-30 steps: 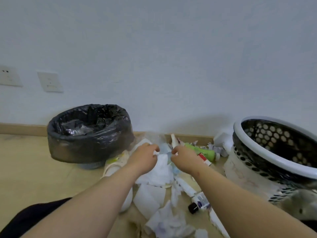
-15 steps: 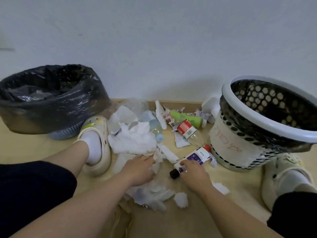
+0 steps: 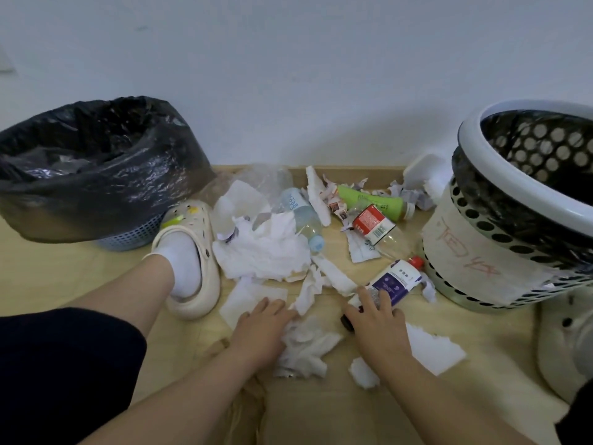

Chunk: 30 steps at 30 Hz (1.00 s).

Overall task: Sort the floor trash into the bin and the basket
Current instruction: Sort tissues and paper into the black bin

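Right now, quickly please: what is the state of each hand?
Left hand: rests on crumpled tissue; grip cannot be told, thumb hidden.
Right hand: closed around the purple-label bottle.

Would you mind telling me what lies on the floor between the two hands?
In the head view, crumpled tissue lies between the left hand and the right hand, which grips a bottle; a torn paper strip lies just beyond it.
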Available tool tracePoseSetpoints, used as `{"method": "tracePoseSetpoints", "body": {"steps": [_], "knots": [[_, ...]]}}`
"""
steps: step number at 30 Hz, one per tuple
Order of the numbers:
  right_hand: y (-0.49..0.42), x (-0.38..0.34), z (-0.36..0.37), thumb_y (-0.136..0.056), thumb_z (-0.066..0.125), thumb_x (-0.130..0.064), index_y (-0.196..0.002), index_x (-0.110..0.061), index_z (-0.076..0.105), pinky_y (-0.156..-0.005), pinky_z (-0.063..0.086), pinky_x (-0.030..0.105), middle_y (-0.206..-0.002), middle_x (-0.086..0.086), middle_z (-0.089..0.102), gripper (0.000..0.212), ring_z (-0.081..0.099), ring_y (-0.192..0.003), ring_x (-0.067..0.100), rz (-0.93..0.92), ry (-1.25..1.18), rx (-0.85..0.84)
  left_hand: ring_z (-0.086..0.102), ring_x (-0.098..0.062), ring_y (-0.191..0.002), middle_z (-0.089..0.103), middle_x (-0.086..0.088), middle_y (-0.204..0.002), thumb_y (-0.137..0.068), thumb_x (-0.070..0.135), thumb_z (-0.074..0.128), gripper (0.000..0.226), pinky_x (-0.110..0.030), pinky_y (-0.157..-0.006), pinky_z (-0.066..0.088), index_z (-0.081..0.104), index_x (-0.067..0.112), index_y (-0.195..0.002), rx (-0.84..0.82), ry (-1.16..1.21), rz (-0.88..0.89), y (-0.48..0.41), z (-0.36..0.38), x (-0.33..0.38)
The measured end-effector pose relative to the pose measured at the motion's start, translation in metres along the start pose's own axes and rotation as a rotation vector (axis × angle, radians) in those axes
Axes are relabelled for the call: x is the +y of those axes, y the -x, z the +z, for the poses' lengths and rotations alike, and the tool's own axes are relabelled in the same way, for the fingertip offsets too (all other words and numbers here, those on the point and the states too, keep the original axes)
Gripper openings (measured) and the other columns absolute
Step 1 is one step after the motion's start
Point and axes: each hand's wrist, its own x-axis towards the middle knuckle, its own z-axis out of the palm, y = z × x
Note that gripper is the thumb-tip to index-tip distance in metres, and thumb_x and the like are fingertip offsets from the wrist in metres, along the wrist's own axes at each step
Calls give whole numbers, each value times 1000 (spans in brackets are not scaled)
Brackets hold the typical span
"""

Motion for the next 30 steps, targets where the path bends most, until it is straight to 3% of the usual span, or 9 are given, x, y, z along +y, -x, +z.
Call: {"method": "tracePoseSetpoints", "body": {"steps": [5,8,12,15,17,18,22,25,30], "knots": [[7,5,6,-97,43,-13,-131,-23,38,-106,30,42,-159,4,1,37,4,-142,36,-52,-59,31,49,-14,-117,56,6,-122,-87,6,46,35,-26,-95,42,62,24,-114,157,150,-52,-5,5,0],[13,6,7,-97,42,-12,-134,-25,36,-108,28,41,-159,3,-3,40,-1,-144,36,-79,-66,7,50,-14,-121,58,3,-122,-89,12,49,31,-26,-103,38,61,21,-117,109,241,-24,-1,2,2],[20,8,8,-96,39,-8,-137,-27,35,-113,21,41,-160,1,-4,45,-3,-145,34,-62,-78,20,47,-14,-126,51,2,-135,-92,13,47,44,-22,-98,38,46,23,-135,95,386,-22,14,-11,0],[25,4,12,-82,61,-7,-126,-21,53,-104,34,46,-152,8,31,46,32,-137,34,-3,-124,197,47,-15,-117,46,4,-131,-90,30,54,41,-27,-92,38,43,26,-130,186,228,-34,24,-18,-5],[31,6,13,-56,83,-8,-93,-17,69,-76,52,46,-113,11,66,40,64,-99,33,68,-146,262,43,-14,-101,42,6,-111,-81,49,60,44,-26,-81,36,45,25,-115,146,62,-1,34,-21,-10],[36,8,13,-55,84,-11,-87,-16,70,-71,52,44,-100,8,68,36,66,-89,30,112,-171,286,40,-13,-95,38,7,-103,-76,56,63,48,-26,-76,33,43,25,-106,90,8,26,38,-21,-12],[48,16,22,-92,44,-38,-127,-25,43,-92,39,40,-129,2,41,38,39,-120,23,266,-286,133,42,-15,-91,41,5,-101,-66,60,70,53,-26,-72,35,45,26,-97,-184,-141,160,57,-17,-7],[51,19,24,-87,47,-48,-137,-30,28,-95,38,41,-135,3,31,57,32,-125,26,274,-377,-61,51,-23,-103,48,-3,-117,-72,48,72,56,-31,-77,38,50,21,-115,-352,-268,228,65,-7,2],[51,15,22,-83,54,-42,-143,-29,22,-97,38,38,-141,3,30,69,31,-128,27,204,-357,-82,51,-30,-108,47,-12,-121,-87,12,57,36,-37,-78,41,48,11,-122,-303,-454,294,67,1,7]]}}
